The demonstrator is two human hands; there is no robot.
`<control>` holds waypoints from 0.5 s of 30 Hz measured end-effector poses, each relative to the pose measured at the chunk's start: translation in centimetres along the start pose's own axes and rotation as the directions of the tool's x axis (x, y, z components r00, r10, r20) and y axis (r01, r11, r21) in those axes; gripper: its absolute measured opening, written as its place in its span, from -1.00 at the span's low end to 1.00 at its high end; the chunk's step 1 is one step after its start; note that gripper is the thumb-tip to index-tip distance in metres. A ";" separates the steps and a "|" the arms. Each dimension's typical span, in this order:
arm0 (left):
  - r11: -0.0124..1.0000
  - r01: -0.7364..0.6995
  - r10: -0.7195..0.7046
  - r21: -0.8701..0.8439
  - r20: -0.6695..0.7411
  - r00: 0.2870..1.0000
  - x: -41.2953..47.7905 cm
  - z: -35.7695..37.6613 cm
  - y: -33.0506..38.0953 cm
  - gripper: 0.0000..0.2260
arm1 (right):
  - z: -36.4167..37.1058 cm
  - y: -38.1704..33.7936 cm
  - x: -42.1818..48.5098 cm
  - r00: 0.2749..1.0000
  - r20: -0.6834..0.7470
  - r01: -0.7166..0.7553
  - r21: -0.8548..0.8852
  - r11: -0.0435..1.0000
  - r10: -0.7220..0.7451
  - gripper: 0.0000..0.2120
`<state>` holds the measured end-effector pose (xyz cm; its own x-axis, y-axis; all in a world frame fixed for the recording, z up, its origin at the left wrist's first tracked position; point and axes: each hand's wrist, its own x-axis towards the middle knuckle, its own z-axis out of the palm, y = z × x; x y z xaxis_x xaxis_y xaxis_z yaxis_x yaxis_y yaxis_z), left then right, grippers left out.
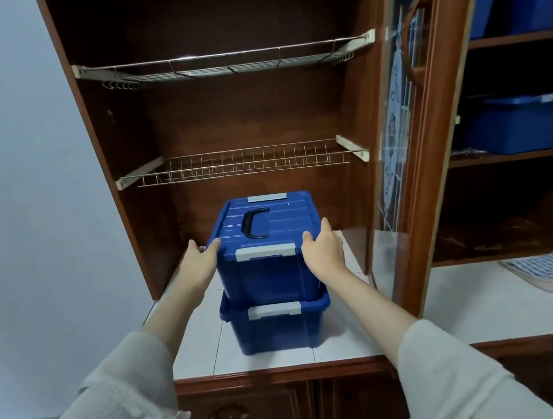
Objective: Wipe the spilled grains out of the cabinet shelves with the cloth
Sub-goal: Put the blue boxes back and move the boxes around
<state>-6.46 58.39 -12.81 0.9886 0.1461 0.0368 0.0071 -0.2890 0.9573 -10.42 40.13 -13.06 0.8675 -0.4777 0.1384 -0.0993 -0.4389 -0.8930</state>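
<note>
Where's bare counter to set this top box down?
Narrow tile strips flank the box stack, bounded by the cabinet wall and glass door: crowded. The widest bare counter lies beyond the door, before the striped cloth.

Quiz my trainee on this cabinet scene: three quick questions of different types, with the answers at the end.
1. True or false: the striped cloth is in a hand.
2. How many blue boxes are stacked on the tiled counter? A one, B two, C three.
3. Fill in: the left hand and right hand press the sides of the ___ box.
Key: 1 false; 2 B; 3 top.
</note>
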 end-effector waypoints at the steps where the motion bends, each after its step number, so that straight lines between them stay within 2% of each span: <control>1: 0.998 0.024 -0.023 -0.056 0.019 1.000 0.4 0.4 0.0 -0.48 | 0.2 0.2 0.2 1.000 0.004 -0.009 0.038 0.999 0.009 -0.43; 4: 0.990 0.064 -0.061 -0.124 0.030 0.998 0.7 1.1 0.2 -0.65 | 0.0 0.5 0.4 1.000 0.009 -0.030 0.102 0.994 0.029 -0.46; 10: 0.984 0.094 -0.096 -0.151 -0.006 0.995 0.8 1.3 0.2 -0.72 | -0.4 0.7 0.9 0.996 0.040 -0.084 0.212 0.974 0.077 -0.54; 15: 0.979 0.075 -0.072 -0.188 0.022 0.997 -0.6 0.5 -0.1 -0.79 | -1.0 1.3 -0.8 1.000 0.021 -0.016 0.232 0.973 0.011 -0.53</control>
<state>-6.97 57.83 -13.06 0.9886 0.1453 -0.0385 0.0526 -0.0947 0.9941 -11.74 39.14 -13.89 0.8765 -0.4663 0.1192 0.0026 -0.2431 -0.9700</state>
